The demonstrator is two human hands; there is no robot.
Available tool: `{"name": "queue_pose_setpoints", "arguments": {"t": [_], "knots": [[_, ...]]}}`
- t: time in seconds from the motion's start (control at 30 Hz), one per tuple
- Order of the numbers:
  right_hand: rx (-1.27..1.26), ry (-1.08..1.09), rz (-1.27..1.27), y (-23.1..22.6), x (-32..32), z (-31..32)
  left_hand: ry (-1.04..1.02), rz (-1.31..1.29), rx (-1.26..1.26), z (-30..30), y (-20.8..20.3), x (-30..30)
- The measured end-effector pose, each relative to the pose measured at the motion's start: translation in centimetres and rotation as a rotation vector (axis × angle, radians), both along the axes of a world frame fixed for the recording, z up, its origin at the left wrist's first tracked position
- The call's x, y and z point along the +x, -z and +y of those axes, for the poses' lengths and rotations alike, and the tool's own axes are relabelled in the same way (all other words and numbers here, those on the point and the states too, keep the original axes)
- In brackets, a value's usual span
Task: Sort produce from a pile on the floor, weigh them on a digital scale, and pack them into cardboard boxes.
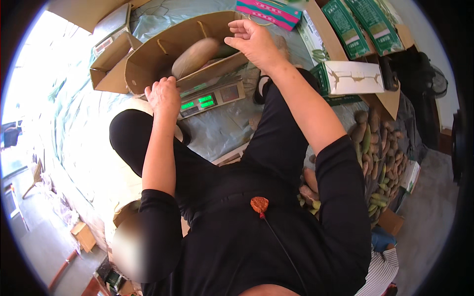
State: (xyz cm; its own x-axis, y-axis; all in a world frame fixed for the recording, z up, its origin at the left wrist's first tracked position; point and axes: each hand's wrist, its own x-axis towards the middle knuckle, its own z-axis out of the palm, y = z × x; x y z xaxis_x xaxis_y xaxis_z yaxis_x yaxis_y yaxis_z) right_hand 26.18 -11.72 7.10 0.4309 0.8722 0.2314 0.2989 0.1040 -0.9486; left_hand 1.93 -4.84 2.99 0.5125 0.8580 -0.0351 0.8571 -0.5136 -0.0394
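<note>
A brown cardboard box (140,54) with string handles stands in front of me at the top of the view. My left hand (164,97) grips its near wall, fingers curled at the upper edge. Inside lies a large, oblong, brownish tuber (196,57), slightly blurred, with something dark green partly hidden beside it. Over the box's right end hovers my right hand (253,43), its fingers loosely bent and thumb apart, with nothing in it. Against the box's near side sits a digital scale (229,93) with lit green displays.
A second scale (112,24) and a small open carton (112,66) are at the far left. Green cartons (348,29) and a white-sided box (355,77) stand at the right, near a pink-and-teal box (269,12). Piled tubers (377,153) lie right of me; plastic sheeting (212,130) covers the floor.
</note>
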Motion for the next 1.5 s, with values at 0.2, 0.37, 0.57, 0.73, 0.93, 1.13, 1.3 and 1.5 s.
{"name": "queue_pose_setpoints", "arguments": {"t": [0.2, 0.37, 0.57, 0.73, 0.93, 1.13, 1.3, 1.5], "knots": [[-0.041, 0.011, 0.014, -0.7, 6.6, -8.3, -0.016, 0.178, 0.041, 0.6, 0.8, 0.0], [-0.361, 0.412, -0.021, 1.7, 12.9, -21.5, 0.016, 0.121, 0.005, 1.3, 1.3, 0.1], [-0.770, 0.517, 0.022, 12.9, 11.5, -37.9, -0.008, 0.142, -0.046, 1.1, 0.9, -0.2], [-1.020, 0.401, -0.075, 20.4, 5.9, -49.9, 0.104, 0.075, -0.058, 2.2, 3.5, 0.6], [-1.379, 0.202, -0.393, 19.1, -2.3, -52.1, 0.162, 0.011, 0.030, 3.1, 4.5, -1.6], [-1.886, -0.054, -0.472, 20.8, -6.1, -54.4, 0.192, -0.057, -0.020, 3.9, 5.1, -2.0], [-1.993, -0.164, -0.448, 21.8, -6.2, -54.8, 0.238, -0.151, 0.031, 5.1, 6.2, -3.1], [-1.882, 0.105, -0.355, 24.3, -6.0, -56.9, 0.258, -0.109, 0.072, 4.1, 5.0, -2.8]]}}
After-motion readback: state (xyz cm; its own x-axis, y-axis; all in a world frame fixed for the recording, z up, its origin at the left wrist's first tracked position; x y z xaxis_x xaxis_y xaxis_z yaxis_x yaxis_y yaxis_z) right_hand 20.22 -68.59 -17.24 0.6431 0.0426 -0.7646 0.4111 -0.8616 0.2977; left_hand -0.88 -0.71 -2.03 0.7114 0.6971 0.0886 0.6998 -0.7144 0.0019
